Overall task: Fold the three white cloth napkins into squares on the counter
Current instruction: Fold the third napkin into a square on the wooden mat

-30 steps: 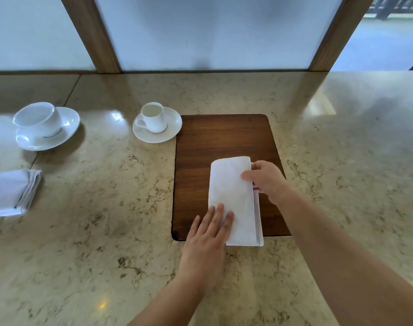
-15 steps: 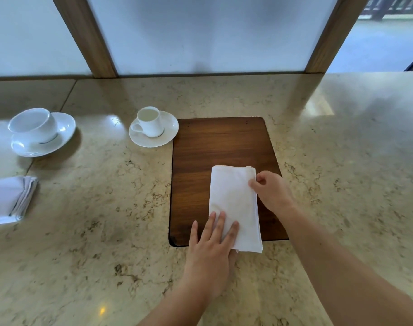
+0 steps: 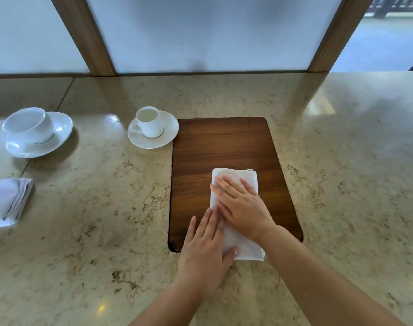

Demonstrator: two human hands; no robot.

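Observation:
A white napkin [image 3: 247, 176], folded into a narrow strip, lies on the near right part of a dark wooden board [image 3: 224, 147], its near end overhanging the board's front edge. My right hand [image 3: 240, 205] lies flat on the strip's middle, fingers spread and pointing far-left. My left hand [image 3: 205, 248] rests flat on the strip's near left end, its thumb on the cloth. Neither hand grips anything. A stack of folded white napkins [image 3: 6, 202] sits at the left edge of the marble counter [image 3: 341, 184].
A small white cup on a saucer [image 3: 151, 128] stands just off the board's far left corner. A larger cup and saucer [image 3: 36, 131] sits further left. Frosted panes in wooden frames [image 3: 92, 43] close off the counter's far side.
My right hand let go of the napkin's right edge and moved onto the cloth, now lying flat across it. My left hand stayed pressing the near end.

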